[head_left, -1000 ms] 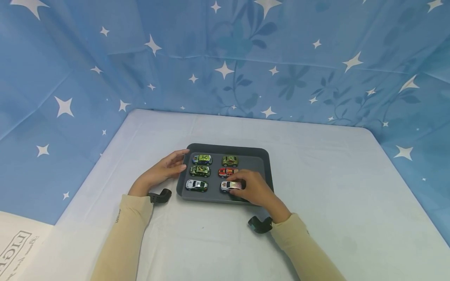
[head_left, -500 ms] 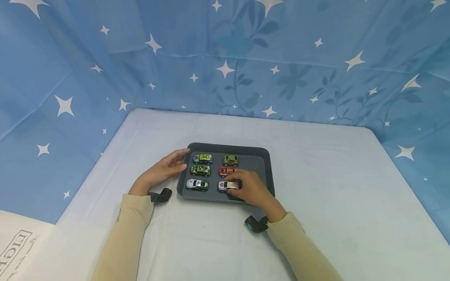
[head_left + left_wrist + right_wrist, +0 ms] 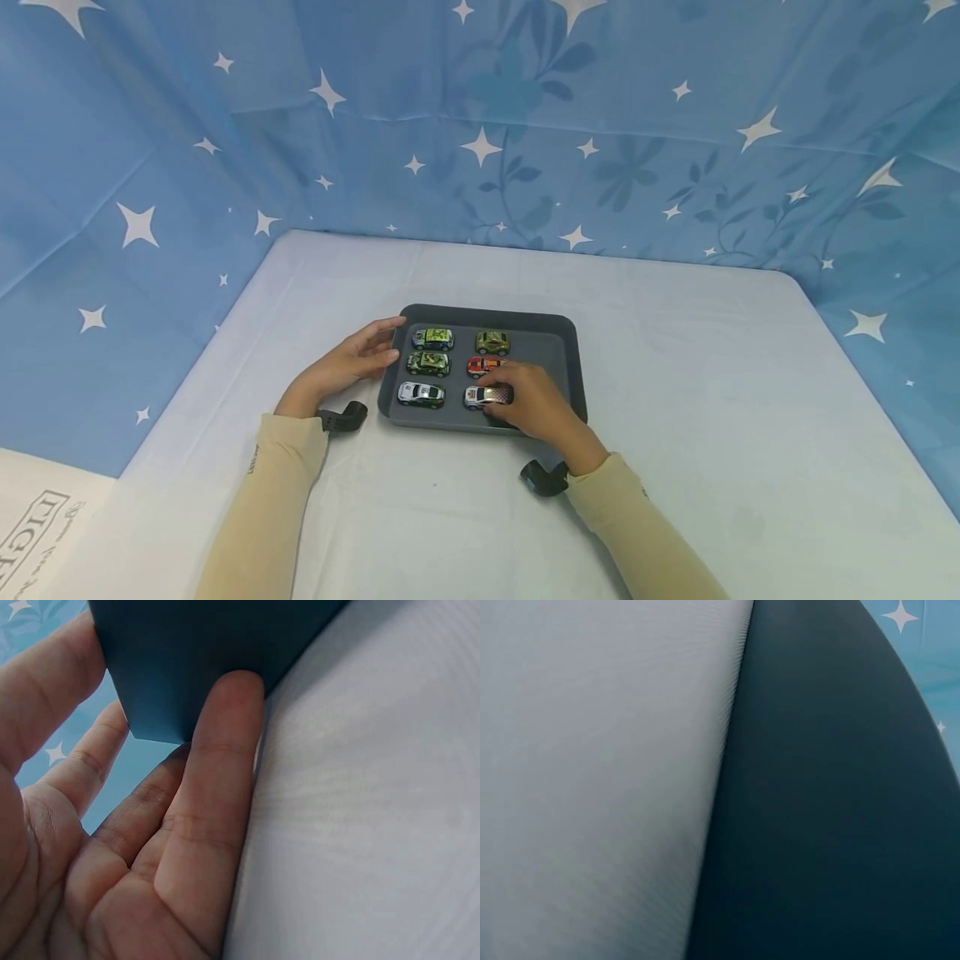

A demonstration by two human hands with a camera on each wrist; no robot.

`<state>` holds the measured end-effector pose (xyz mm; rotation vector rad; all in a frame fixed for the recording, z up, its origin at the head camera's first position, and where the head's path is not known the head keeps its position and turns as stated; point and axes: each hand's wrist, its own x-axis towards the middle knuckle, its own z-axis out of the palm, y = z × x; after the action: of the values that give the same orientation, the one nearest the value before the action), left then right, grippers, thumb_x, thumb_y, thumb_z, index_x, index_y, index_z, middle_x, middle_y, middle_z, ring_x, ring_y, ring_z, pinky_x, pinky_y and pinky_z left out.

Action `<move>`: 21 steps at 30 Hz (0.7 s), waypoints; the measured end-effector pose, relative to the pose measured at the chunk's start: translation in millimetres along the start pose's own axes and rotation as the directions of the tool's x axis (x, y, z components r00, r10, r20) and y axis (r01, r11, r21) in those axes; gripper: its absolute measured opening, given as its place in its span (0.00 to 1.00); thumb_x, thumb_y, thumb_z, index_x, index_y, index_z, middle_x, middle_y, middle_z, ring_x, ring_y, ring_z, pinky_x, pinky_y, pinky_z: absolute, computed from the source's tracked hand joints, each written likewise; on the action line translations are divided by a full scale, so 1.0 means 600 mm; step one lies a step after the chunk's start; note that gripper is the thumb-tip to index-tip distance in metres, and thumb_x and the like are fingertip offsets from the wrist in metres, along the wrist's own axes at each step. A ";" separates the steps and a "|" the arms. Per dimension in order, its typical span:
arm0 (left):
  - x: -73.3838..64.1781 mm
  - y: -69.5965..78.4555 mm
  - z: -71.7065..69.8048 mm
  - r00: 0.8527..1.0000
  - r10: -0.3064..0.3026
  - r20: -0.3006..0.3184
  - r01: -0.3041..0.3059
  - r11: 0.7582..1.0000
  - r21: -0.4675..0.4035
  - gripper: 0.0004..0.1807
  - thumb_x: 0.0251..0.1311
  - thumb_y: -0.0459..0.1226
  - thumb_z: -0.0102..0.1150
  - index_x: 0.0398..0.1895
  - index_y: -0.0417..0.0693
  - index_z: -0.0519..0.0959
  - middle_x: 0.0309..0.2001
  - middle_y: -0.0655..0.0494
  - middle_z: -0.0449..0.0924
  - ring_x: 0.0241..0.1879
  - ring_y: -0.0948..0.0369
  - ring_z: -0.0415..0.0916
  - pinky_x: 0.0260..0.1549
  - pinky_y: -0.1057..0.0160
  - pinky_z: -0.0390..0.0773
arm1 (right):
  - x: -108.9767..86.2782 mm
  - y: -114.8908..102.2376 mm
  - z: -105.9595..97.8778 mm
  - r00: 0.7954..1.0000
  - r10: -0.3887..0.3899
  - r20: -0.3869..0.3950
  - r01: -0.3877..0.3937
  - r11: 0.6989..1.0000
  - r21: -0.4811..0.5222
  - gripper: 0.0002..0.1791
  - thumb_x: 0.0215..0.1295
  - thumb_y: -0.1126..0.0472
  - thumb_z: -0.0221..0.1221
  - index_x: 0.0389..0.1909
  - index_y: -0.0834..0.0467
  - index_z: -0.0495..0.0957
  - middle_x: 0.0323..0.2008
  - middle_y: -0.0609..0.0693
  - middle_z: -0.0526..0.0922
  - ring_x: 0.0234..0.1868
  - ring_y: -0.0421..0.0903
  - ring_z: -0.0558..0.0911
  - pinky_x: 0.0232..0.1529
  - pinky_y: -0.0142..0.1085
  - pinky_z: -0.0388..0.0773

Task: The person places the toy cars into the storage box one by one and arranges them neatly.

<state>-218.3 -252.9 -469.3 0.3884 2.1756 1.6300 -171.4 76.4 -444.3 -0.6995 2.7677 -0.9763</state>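
Note:
A dark grey tray (image 3: 480,422) holds two columns of small toy cars. My right hand (image 3: 542,407) reaches over its near right side and pinches a white toy car (image 3: 478,397) with a checkered pattern between thumb and fingers. Just behind it, a red toy car (image 3: 480,366) is partly covered by the fingers, and a green camouflage car (image 3: 492,342) stands farther back. In the left column are a white and green car (image 3: 422,394), a camouflage car (image 3: 428,363) and a yellow-green and blue car (image 3: 432,338). My left hand (image 3: 345,360) rests extended fingers against the tray's left wall.
A white cloth covers the table (image 3: 690,367). Behind it hangs a blue curtain (image 3: 375,100) with white stars. Printed material (image 3: 37,525) lies at the lower left. Black wrist cameras sit under both wrists. The right wrist view shows only tray wall, cloth and curtain.
My right hand has slid the white checkered car a little to the left, nearly in line beneath the red one. The left hand stays at the tray's side.

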 end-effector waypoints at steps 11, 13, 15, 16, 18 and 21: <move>0.002 0.006 0.001 1.000 0.002 0.000 -0.002 1.000 0.003 0.38 0.83 0.37 0.55 0.88 0.43 0.52 0.84 0.31 0.53 0.83 0.34 0.52 0.75 0.32 0.62 | -0.011 0.012 -0.013 0.998 -0.046 -0.047 0.048 0.998 0.038 0.16 0.63 0.67 0.77 0.52 0.58 0.91 0.57 0.57 0.89 0.65 0.62 0.83 0.68 0.60 0.77; 0.003 0.005 0.001 1.000 -0.001 -0.001 0.001 1.000 0.002 0.38 0.83 0.37 0.55 0.88 0.43 0.52 0.84 0.31 0.53 0.83 0.34 0.52 0.75 0.32 0.62 | -0.015 0.018 -0.015 0.991 -0.095 -0.092 0.100 0.994 0.042 0.15 0.65 0.66 0.76 0.52 0.58 0.91 0.56 0.57 0.89 0.64 0.62 0.84 0.67 0.60 0.77; 0.003 0.003 0.002 1.000 -0.006 -0.002 0.006 1.000 -0.001 0.38 0.83 0.38 0.55 0.88 0.43 0.52 0.84 0.32 0.53 0.83 0.34 0.51 0.75 0.32 0.62 | -0.021 0.028 -0.018 0.975 -0.159 -0.156 0.168 0.985 0.046 0.15 0.66 0.66 0.75 0.52 0.58 0.91 0.54 0.55 0.90 0.61 0.60 0.85 0.64 0.60 0.80; 0.002 0.003 0.002 1.000 -0.006 -0.002 0.006 1.000 0.002 0.39 0.82 0.39 0.56 0.88 0.43 0.52 0.84 0.32 0.53 0.83 0.34 0.51 0.75 0.33 0.62 | -0.024 0.033 -0.019 0.962 -0.190 -0.194 0.202 0.979 0.041 0.15 0.66 0.67 0.75 0.52 0.59 0.91 0.53 0.54 0.90 0.59 0.59 0.86 0.62 0.59 0.81; 0.001 0.003 0.003 1.000 -0.007 -0.001 0.007 1.000 0.004 0.39 0.82 0.40 0.56 0.88 0.44 0.52 0.84 0.32 0.53 0.83 0.34 0.51 0.75 0.33 0.63 | -0.032 0.043 -0.021 0.929 -0.246 -0.278 0.263 0.964 0.027 0.15 0.65 0.68 0.75 0.52 0.60 0.91 0.51 0.54 0.91 0.57 0.58 0.86 0.60 0.59 0.82; -0.003 0.002 0.003 1.000 -0.017 -0.006 0.017 1.000 0.012 0.40 0.82 0.41 0.57 0.88 0.45 0.52 0.84 0.33 0.53 0.83 0.35 0.51 0.76 0.35 0.63 | -0.046 0.057 -0.029 0.882 -0.273 -0.384 0.299 0.954 0.008 0.15 0.65 0.71 0.74 0.53 0.62 0.90 0.52 0.56 0.90 0.57 0.60 0.85 0.60 0.60 0.82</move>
<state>-215.8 -251.9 -468.4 0.3684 2.1883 1.6116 -164.9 122.2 -452.9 -1.0322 2.9893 -1.3908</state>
